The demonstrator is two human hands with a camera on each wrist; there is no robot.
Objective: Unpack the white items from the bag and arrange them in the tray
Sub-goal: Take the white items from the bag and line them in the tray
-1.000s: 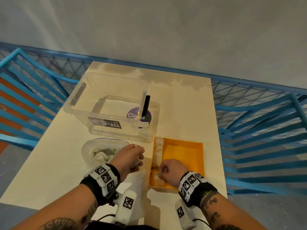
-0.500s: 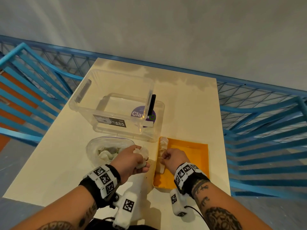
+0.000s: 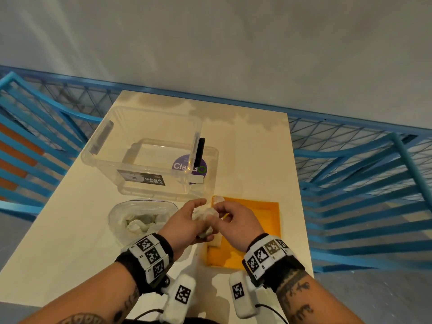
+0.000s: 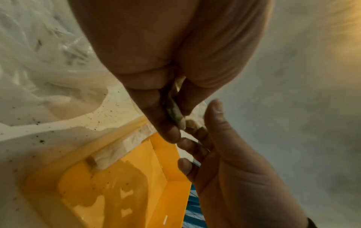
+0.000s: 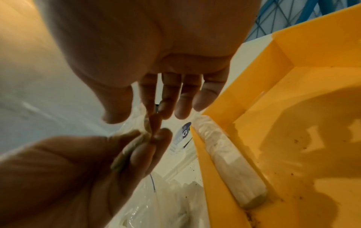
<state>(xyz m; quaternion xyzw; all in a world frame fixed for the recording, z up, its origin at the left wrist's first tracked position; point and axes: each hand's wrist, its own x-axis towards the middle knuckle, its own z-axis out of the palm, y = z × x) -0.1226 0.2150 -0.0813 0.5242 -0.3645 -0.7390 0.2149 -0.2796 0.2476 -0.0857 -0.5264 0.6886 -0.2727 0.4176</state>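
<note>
My left hand (image 3: 187,222) grips a crumpled white item (image 3: 203,213) just above the tray's left rim. My right hand (image 3: 235,220) meets it from the right, thumb and forefinger pinching the same white item (image 5: 145,128). The item's edge (image 4: 176,115) shows between the left hand's fingers. The orange tray (image 3: 261,220) lies under the right hand. White rolls (image 3: 217,199) lie along its left wall, and one roll (image 5: 224,155) shows in the right wrist view. The clear bag (image 3: 140,218), left of the hands, lies open with several white items inside.
A clear plastic storage box (image 3: 145,155) stands behind the bag and tray, with a dark upright object (image 3: 199,152) at its right side. The cream table (image 3: 252,146) ends near the tray's right side. Blue railings (image 3: 350,183) surround it.
My right hand let go of the roll in the tray and came left to pinch the item. My left hand moved right and up with that item.
</note>
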